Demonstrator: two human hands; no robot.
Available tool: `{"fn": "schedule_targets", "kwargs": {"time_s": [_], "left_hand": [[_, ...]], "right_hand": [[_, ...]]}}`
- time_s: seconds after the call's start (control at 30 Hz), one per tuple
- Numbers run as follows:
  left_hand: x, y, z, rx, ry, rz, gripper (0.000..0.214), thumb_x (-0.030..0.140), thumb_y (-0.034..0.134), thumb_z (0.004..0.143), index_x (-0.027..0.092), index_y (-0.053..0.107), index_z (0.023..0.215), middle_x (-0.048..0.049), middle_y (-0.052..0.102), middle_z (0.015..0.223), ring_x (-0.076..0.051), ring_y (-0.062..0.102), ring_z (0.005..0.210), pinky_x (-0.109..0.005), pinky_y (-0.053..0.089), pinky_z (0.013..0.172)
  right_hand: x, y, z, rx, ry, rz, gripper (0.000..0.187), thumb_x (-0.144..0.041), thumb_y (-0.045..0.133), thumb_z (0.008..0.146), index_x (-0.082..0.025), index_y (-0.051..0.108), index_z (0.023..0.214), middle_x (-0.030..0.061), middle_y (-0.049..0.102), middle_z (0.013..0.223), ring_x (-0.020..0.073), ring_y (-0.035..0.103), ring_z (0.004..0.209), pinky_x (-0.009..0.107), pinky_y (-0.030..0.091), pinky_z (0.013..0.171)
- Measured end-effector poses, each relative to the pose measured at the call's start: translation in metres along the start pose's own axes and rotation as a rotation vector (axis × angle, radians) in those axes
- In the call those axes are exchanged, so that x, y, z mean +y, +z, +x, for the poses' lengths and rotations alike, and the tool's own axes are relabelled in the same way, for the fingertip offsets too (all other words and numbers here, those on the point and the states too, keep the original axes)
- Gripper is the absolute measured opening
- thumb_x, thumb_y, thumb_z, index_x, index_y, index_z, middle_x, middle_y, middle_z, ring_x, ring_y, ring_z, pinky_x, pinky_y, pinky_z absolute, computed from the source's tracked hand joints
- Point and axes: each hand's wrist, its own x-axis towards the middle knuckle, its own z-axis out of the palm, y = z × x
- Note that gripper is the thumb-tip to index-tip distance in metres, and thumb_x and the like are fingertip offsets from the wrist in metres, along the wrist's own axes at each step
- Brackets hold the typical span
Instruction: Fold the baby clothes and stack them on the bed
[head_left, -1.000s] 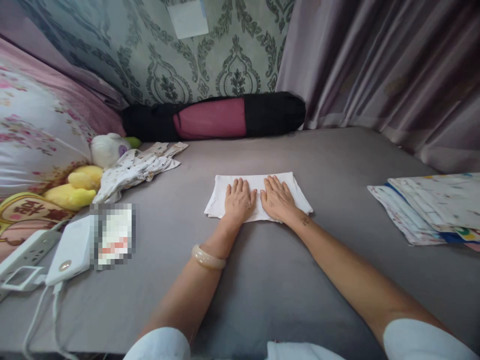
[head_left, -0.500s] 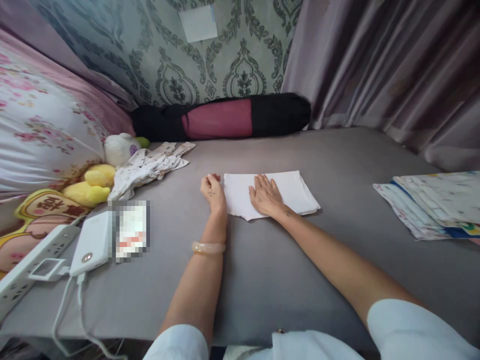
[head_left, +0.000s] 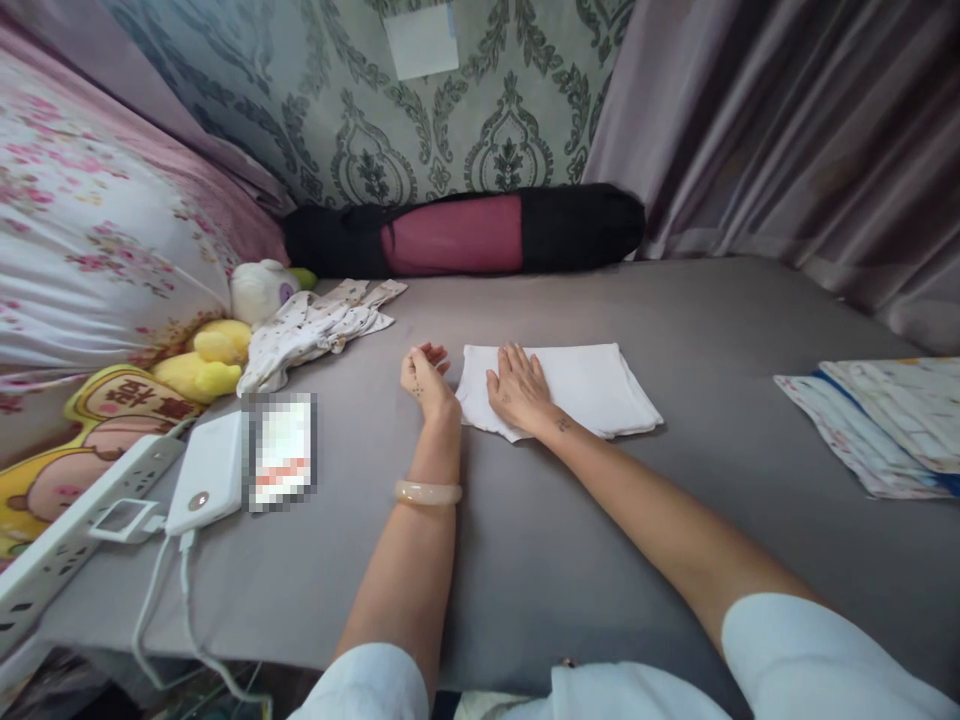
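A folded white cloth (head_left: 581,385) lies on the grey bed sheet (head_left: 525,540) in the middle of the view. My right hand (head_left: 517,390) rests flat on the cloth's left part, fingers stretched out. My left hand (head_left: 424,378) sits on the sheet just left of the cloth, apart from it, fingers loosely curled with nothing visible in them. A pale bangle (head_left: 428,492) circles my left wrist.
A crumpled patterned garment (head_left: 315,328) and plush toys (head_left: 217,350) lie at the left. A power bank (head_left: 206,487), power strip (head_left: 82,530) and cables sit front left. Folded printed cloths (head_left: 885,420) are stacked right. A black and pink bolster (head_left: 465,235) lines the wall.
My left hand slid off the cloth to its left and curled its fingers. My right hand shifted to the cloth's left part. The view panned left.
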Motion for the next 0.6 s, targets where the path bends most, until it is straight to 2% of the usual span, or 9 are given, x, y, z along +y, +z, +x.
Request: {"fn": "schedule_targets", "kwargs": {"time_s": [0.2,0.33,0.47,0.6], "left_hand": [[0.002,-0.003,0.004,0.076,-0.066,-0.048,0.019,0.030,0.042,0.084,0.017,0.056,0.082,-0.0030,0.063,0.075,-0.012,0.063,0.067,-0.024,0.045,0.063],[0.002,-0.003,0.004,0.078,-0.077,-0.055,0.019,0.030,0.042,0.085,0.017,0.056,0.082,-0.0026,0.062,0.075,-0.011,0.062,0.065,-0.022,0.044,0.061],[0.003,-0.002,0.003,0.068,-0.088,-0.054,0.020,0.032,0.043,0.084,0.017,0.056,0.081,-0.0026,0.062,0.075,-0.012,0.063,0.066,-0.023,0.044,0.062],[0.004,-0.003,0.004,0.067,-0.088,-0.043,0.020,0.034,0.044,0.083,0.018,0.056,0.082,-0.0021,0.062,0.075,-0.013,0.063,0.067,-0.025,0.044,0.063]], "right_hand": [[0.002,0.005,0.000,-0.013,0.001,0.007,0.061,-0.034,0.025,0.097,0.000,0.034,0.147,0.0172,0.031,0.156,0.0265,0.022,0.146,0.044,0.013,0.118],[0.000,0.004,0.001,-0.024,0.011,-0.012,0.060,-0.033,0.027,0.097,0.000,0.035,0.147,0.0177,0.031,0.156,0.0275,0.024,0.145,0.045,0.015,0.118],[-0.011,0.002,0.005,-0.011,-0.002,-0.024,0.058,-0.029,0.028,0.096,0.001,0.035,0.146,0.0194,0.032,0.155,0.0285,0.025,0.144,0.047,0.015,0.117],[-0.027,0.005,0.010,0.039,-0.059,-0.002,0.056,-0.029,0.028,0.097,-0.003,0.037,0.146,0.0173,0.032,0.156,0.0267,0.024,0.145,0.045,0.014,0.117]]}}
